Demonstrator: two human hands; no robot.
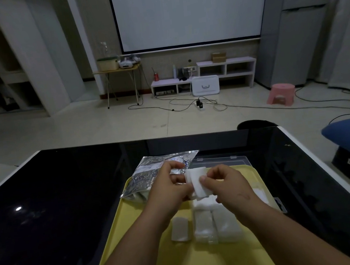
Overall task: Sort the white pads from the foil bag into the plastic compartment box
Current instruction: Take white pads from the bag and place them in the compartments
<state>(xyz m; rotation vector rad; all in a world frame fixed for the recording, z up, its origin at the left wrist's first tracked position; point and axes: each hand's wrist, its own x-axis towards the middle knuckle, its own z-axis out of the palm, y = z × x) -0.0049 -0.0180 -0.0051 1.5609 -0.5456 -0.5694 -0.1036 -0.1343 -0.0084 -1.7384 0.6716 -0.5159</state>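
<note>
Tray: a yellow tray [185, 263] lies under both forearms, on the black table [67, 200].
Loose pad: one loose pad [179, 228] lies flat on the tray, below the left wrist and just left of the box.
Compartment box: the clear compartment box [211, 240] sits beneath the right hand. Its near cells are packed with white pads, and the right forearm hides its right side.
Left hand: the left hand [168, 190] has curled fingers pinching the left edge of the held pads [198, 182], above the box.
Right hand: the right hand [227, 185] pinches the same pads from the right — thumb on the front face.
Foil bag: the foil bag [150, 175] lies just beyond the left hand, over the tray's far-left corner, partly covered by its fingers.
Lid: the clear lid [221, 161] lies beyond the right hand.
Far off: floor cables [188, 105], a pink stool [280, 95] and a projection screen [189, 9].
</note>
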